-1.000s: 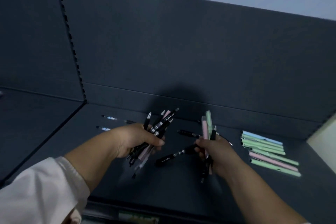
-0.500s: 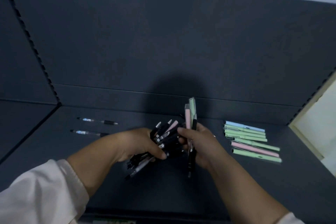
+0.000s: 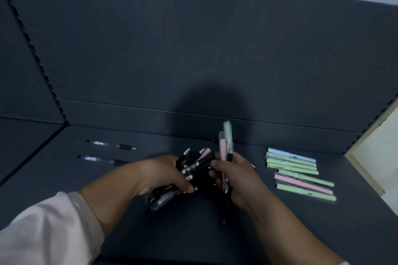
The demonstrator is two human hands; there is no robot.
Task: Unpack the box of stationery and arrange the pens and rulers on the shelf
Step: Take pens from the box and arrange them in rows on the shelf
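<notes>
My left hand [image 3: 160,175] grips a fanned bundle of black pens [image 3: 193,165] with one pink pen among them, just above the dark shelf [image 3: 64,180]. My right hand [image 3: 239,176] holds a pink pen and a green pen [image 3: 226,144] upright, plus a black one, and its fingers touch the bundle's tips. Two clear pens with black grips [image 3: 111,145] lie side by side on the shelf at the left. A row of several pastel pens [image 3: 299,173], green, pink and blue, lies at the right.
The shelf's dark back panel [image 3: 193,60] rises right behind the pens. A slotted upright [image 3: 36,58] stands at the left and a light wooden panel [image 3: 374,153] at the right edge. The shelf's front edge runs just below my forearms.
My hands came together: the right hand moved left from beside the loose black pen to the bundle, its pastel pens now upright. The view shifted right.
</notes>
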